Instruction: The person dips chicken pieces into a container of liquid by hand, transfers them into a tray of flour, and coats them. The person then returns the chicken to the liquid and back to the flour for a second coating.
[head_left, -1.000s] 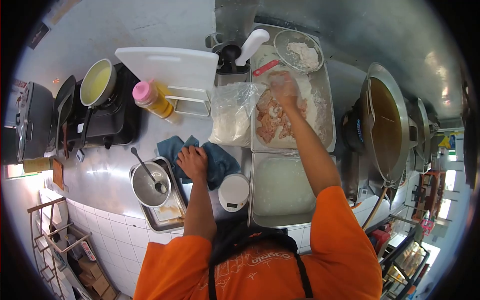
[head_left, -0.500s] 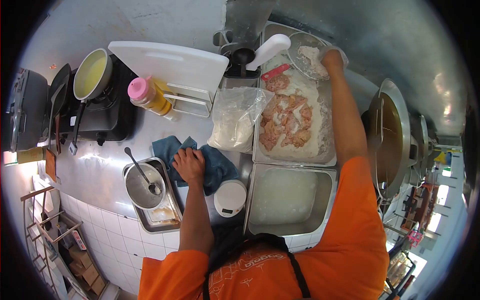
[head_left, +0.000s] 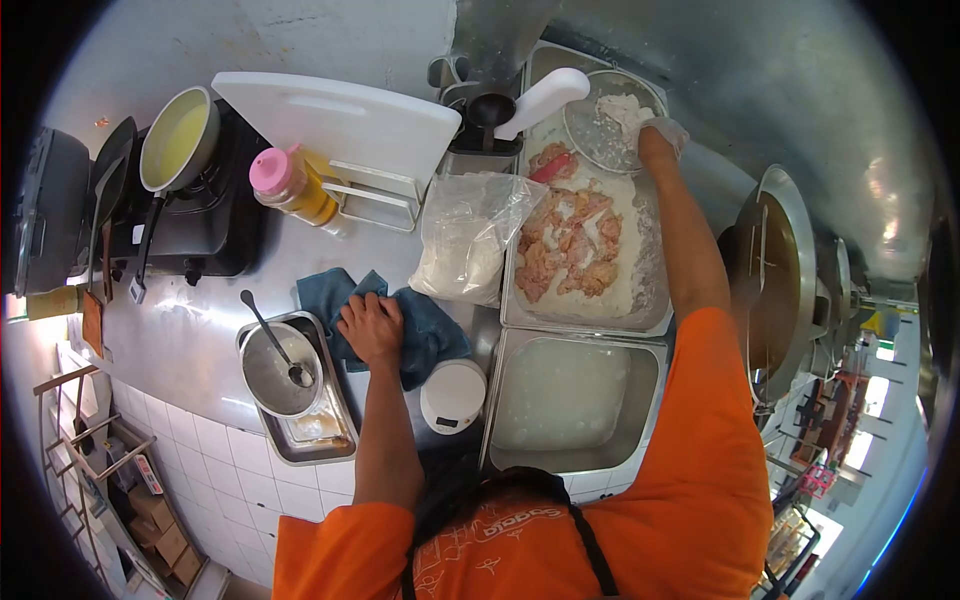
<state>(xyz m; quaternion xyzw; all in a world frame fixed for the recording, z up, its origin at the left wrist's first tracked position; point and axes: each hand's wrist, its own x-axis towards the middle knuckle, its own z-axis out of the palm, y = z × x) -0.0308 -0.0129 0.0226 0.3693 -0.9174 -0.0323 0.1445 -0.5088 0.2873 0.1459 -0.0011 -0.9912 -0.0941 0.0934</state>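
Note:
My left hand (head_left: 372,325) rests flat on a blue cloth (head_left: 430,335) on the steel counter, fingers bent over it. My right hand (head_left: 658,138), in a thin clear glove dusted with flour, reaches to the far end of the flour tray (head_left: 650,290) and touches the round wire sieve (head_left: 600,120) that holds flour. Whether it grips the sieve's rim is not clear. Several floured pieces of raw chicken (head_left: 570,245) lie in the tray. A red-handled tool (head_left: 552,168) lies at the tray's far end.
A bag of flour (head_left: 465,250) stands left of the tray. A tray of pale liquid (head_left: 560,395), a white scale (head_left: 452,395), a steel bowl with spoon (head_left: 272,370), a cutting board (head_left: 340,125), a yellow bottle (head_left: 295,190), a pan on a stove (head_left: 180,150) and a wok (head_left: 775,270) surround me.
My right hand left the chicken pieces and went to the sieve at the far end of the tray. My left hand has stayed on the blue cloth.

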